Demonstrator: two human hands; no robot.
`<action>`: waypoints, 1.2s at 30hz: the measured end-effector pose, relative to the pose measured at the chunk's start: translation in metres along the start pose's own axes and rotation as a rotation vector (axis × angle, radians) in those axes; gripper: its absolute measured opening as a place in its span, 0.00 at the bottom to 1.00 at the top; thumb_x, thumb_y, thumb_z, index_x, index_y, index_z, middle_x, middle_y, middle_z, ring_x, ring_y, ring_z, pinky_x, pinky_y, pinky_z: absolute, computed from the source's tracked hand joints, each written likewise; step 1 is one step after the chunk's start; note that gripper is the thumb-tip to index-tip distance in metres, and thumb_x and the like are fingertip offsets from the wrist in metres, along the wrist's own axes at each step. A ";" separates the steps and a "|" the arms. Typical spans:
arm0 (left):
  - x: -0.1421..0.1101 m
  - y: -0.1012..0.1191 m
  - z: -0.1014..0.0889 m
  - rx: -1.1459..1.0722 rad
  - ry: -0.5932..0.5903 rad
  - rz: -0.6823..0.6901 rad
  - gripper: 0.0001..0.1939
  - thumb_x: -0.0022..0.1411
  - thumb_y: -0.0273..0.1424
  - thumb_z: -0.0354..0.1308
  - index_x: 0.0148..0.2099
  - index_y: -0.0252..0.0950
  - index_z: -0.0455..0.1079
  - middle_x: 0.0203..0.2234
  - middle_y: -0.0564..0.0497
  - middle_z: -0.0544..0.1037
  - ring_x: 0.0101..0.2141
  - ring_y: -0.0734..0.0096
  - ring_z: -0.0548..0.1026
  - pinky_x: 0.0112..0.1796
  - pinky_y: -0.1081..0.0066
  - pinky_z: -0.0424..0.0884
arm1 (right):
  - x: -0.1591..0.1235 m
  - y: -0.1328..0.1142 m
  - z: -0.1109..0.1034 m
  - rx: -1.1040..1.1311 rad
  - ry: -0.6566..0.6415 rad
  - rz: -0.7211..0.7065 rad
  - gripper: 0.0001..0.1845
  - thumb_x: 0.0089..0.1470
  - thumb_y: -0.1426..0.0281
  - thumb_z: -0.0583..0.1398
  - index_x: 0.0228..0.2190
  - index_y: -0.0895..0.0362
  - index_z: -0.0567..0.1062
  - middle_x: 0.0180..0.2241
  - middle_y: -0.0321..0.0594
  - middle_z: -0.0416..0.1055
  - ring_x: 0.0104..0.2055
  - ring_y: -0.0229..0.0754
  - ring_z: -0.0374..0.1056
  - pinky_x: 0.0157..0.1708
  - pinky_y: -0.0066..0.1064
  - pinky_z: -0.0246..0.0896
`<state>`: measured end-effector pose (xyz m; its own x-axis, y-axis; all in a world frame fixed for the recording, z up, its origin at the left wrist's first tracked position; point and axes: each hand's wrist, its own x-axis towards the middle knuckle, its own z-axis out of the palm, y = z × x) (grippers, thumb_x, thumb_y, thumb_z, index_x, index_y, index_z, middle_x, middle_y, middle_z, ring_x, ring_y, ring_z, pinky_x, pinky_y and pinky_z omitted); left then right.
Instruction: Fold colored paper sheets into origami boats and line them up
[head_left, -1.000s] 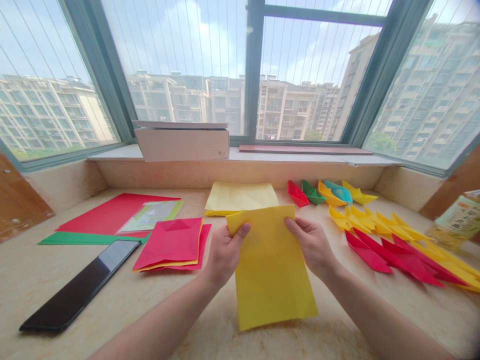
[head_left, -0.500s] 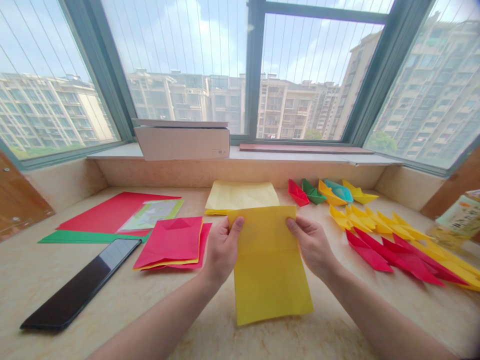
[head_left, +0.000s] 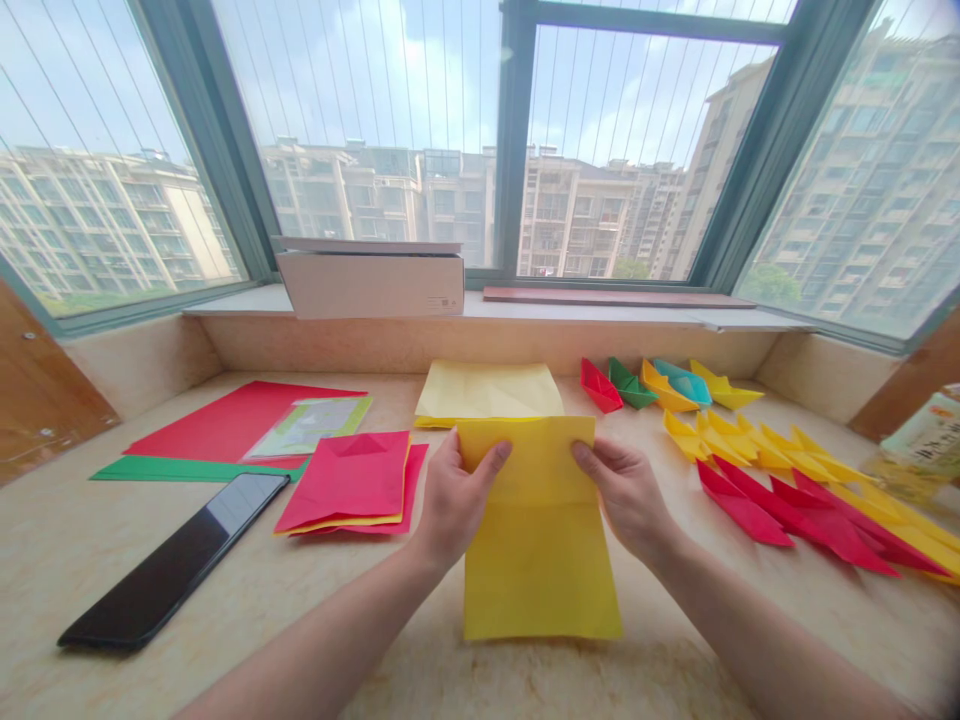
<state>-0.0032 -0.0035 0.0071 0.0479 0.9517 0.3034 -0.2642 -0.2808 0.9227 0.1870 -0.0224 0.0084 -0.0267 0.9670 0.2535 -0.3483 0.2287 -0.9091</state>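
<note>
A sheet of yellow paper (head_left: 541, 570) hangs between my two hands, with a faint crease running across it. My left hand (head_left: 461, 495) pinches its upper left part, thumb lying on the front face. At the upper right edge, my right hand (head_left: 626, 490) grips the same sheet, its thumb on the front and its fingers mostly behind. Just beyond the sheet lies a stack of pale yellow paper (head_left: 491, 388). Left of my left hand is a pile of folded red and yellow paper (head_left: 349, 480).
A black phone (head_left: 172, 565) lies at the left, near red sheets (head_left: 217, 425) and green sheets (head_left: 165, 468). Folded paper boats (head_left: 675, 385) stand at the back right, with yellow folded pieces (head_left: 750, 440) and red ones (head_left: 799, 515) nearer. A white box (head_left: 371, 285) rests on the sill.
My left thumb has slid inward to the right across the sheet's front. The sheet's lower edge has shifted slightly left and up. The view has turned a little.
</note>
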 end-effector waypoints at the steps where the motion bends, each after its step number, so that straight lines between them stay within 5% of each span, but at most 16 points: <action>1: 0.000 0.000 0.000 0.000 -0.006 -0.003 0.20 0.58 0.37 0.65 0.49 0.33 0.68 0.45 0.41 0.79 0.45 0.55 0.78 0.44 0.62 0.75 | 0.000 0.000 0.000 -0.007 -0.002 -0.003 0.14 0.50 0.59 0.69 0.39 0.50 0.83 0.38 0.39 0.81 0.37 0.51 0.77 0.36 0.41 0.74; 11: -0.004 0.003 0.005 0.120 0.021 0.054 0.28 0.50 0.35 0.71 0.50 0.37 0.62 0.47 0.45 0.78 0.46 0.59 0.77 0.45 0.66 0.75 | 0.000 0.004 -0.002 -0.029 -0.010 -0.025 0.13 0.51 0.62 0.68 0.40 0.49 0.82 0.39 0.39 0.81 0.36 0.49 0.77 0.36 0.39 0.74; 36: -0.003 0.003 0.003 -0.025 -0.036 0.040 0.20 0.59 0.37 0.65 0.49 0.32 0.71 0.43 0.42 0.81 0.44 0.55 0.79 0.43 0.64 0.76 | 0.002 0.001 -0.004 0.006 0.034 0.061 0.16 0.47 0.59 0.70 0.39 0.52 0.82 0.39 0.41 0.81 0.42 0.55 0.77 0.35 0.41 0.75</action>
<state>-0.0007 -0.0071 0.0095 0.0717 0.9346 0.3485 -0.2906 -0.3147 0.9036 0.1901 -0.0199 0.0068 -0.0163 0.9823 0.1864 -0.3530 0.1688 -0.9203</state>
